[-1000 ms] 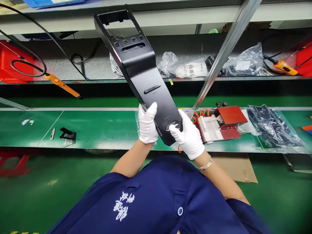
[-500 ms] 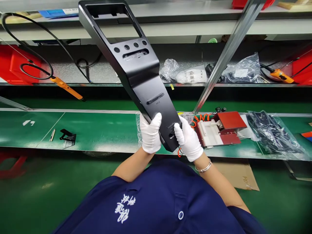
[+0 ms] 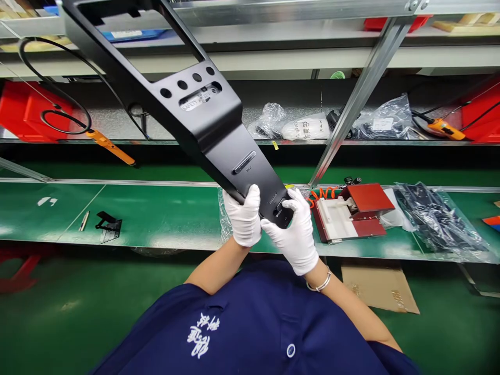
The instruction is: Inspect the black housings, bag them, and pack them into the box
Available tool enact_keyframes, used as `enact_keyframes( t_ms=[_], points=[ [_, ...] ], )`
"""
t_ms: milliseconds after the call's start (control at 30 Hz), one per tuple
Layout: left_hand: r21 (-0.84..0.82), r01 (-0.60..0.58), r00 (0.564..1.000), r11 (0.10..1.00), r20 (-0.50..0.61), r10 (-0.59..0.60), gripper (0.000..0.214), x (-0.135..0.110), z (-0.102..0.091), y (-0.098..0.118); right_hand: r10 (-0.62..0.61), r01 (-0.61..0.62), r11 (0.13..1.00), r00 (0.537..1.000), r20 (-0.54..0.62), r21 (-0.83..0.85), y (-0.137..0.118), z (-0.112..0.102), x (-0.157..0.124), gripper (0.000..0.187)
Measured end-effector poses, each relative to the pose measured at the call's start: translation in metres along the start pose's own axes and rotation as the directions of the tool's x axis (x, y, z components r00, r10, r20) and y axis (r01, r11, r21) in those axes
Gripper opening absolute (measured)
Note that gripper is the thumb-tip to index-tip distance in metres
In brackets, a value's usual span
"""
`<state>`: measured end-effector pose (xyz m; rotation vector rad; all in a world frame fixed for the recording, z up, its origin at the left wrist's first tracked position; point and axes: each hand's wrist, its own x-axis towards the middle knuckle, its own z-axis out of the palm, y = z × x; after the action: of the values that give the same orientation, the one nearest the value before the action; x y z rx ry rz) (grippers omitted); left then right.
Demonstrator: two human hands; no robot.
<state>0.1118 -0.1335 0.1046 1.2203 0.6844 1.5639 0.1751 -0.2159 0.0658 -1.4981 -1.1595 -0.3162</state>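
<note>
A long black housing panel is held up at a slant over the bench, its far end reaching the top left of the view. It has a large rectangular opening, a row of round holes, a slot with "SAFETY" lettering behind it, and a narrow slit marked "MAX". My left hand, in a white glove, is closed on the panel's left edge near its lower end, thumb on top. My right hand, also gloved, grips the lower right corner, fingers at a small hole there and thumb pointing left below the end.
On the green bench lie a black bracket and a pen-like item to the left. A red and white fixture and bagged dark parts are on the right. Orange electric screwdrivers rest along the shelf edge.
The panel has come nearer and its far end has swung left. My right hand has turned at the lower corner, its thumb moving from the panel's face to below its end.
</note>
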Motion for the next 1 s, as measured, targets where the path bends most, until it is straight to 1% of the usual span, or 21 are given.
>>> enact_keyframes(
  t_ms=[133,200,233,267,300,367,400,467,533,700,767,833,900,967,1000],
  points=[
    [-0.009,-0.019,0.999,1.000,-0.050,0.018,0.054,0.000,-0.001,-0.003,0.009,-0.010,0.999,1.000,0.018,0.040,-0.001,0.000,0.000,0.035],
    [-0.054,-0.039,0.999,0.998,-0.035,0.037,0.054,0.001,-0.001,-0.005,0.016,-0.019,0.997,0.999,0.031,0.081,0.001,-0.003,0.000,0.028],
    [-0.084,-0.041,0.999,0.996,-0.021,0.039,0.054,0.002,-0.002,-0.005,0.038,-0.042,0.994,0.998,0.040,0.100,0.003,-0.005,0.001,0.026],
    [-0.117,-0.034,0.999,0.993,-0.002,0.034,0.053,0.003,-0.002,-0.005,0.072,-0.078,0.991,0.996,0.052,0.111,0.006,-0.007,0.001,0.026],
    [-0.151,-0.018,1.000,0.988,0.019,0.021,0.051,0.004,-0.002,-0.005,0.109,-0.117,0.987,0.991,0.072,0.110,0.008,-0.008,0.003,0.033],
    [-0.211,0.018,0.998,0.977,0.055,-0.007,0.046,0.003,-0.001,-0.002,0.157,-0.168,0.983,0.979,0.132,0.072,0.013,-0.010,0.006,0.054],
    [-0.235,0.035,0.997,0.971,0.070,-0.019,0.044,0.002,0.000,-0.001,0.162,-0.173,0.984,0.972,0.171,0.049,0.015,-0.010,0.008,0.060],
    [-0.263,0.065,0.995,0.963,0.091,-0.043,0.043,-0.001,0.001,0.001,0.146,-0.156,0.988,0.960,0.239,0.023,0.018,-0.010,0.011,0.061],
    [-0.251,0.085,0.994,0.964,0.093,-0.063,0.044,-0.003,0.002,0.002,0.131,-0.141,0.990,0.957,0.258,0.020,0.020,-0.009,0.014,0.056],
    [-0.211,0.105,0.993,0.972,0.079,-0.090,0.050,-0.002,0.004,-0.001,0.140,-0.149,0.988,0.966,0.218,0.028,0.022,-0.008,0.017,0.047],
    [-0.216,0.099,0.992,0.971,0.092,-0.081,0.052,0.000,0.005,-0.002,0.152,-0.170,0.983,0.966,0.207,0.068,0.023,-0.011,0.018,0.045],
    [-0.220,0.089,0.994,0.971,0.081,-0.073,0.053,0.003,0.004,-0.004,0.163,-0.185,0.974,0.973,0.163,0.128,0.023,-0.015,0.017,0.042],
    [-0.228,0.072,0.997,0.971,0.049,-0.062,0.054,0.006,0.003,-0.004,0.141,-0.152,0.977,0.987,0.083,0.150,0.021,-0.017,0.015,0.035],
    [-0.237,0.044,0.999,0.971,0.026,-0.039,0.052,0.009,0.002,-0.004,0.071,-0.073,0.992,0.997,0.022,0.104,0.018,-0.016,0.011,0.026],
    [-0.240,0.032,0.999,0.970,0.022,-0.028,0.051,0.009,0.002,-0.003,0.034,-0.034,0.997,0.999,0.013,0.073,0.016,-0.014,0.009,0.024]
  ],
)
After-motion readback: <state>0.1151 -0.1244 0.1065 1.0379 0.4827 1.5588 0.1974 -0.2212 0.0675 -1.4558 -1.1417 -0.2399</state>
